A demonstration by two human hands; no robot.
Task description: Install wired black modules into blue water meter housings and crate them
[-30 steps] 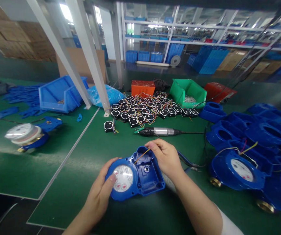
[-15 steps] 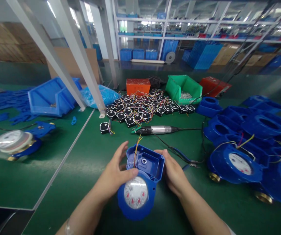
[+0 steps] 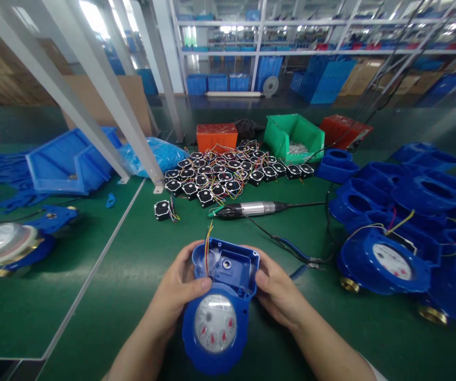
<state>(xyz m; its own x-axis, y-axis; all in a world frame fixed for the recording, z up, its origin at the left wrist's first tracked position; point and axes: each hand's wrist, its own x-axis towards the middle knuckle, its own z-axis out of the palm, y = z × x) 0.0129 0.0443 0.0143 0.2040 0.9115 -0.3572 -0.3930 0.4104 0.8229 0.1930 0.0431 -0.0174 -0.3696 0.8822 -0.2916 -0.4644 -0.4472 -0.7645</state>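
Observation:
A blue water meter with a round dial and an open box-shaped compartment is in front of me over the green table. My left hand grips its left side, thumb on the rim between dial and compartment. My right hand holds the compartment's right wall, with the thumb at its corner. Thin yellow and red wires stick up from the compartment's left part. Beyond the meter lie an electric screwdriver with a green tip and a single black motor unit with wires. The fingers under the meter are hidden.
Many wired black motor units lie heaped behind the screwdriver. Pliers rest at right, near stacked blue housings and finished-looking meters. A green bin, a blue bin and slanted white posts stand farther back.
The right hand has closed more firmly around the compartment's side, its thumb now on the near corner. The meter appears slightly lower and farther left, while the whole view has shifted.

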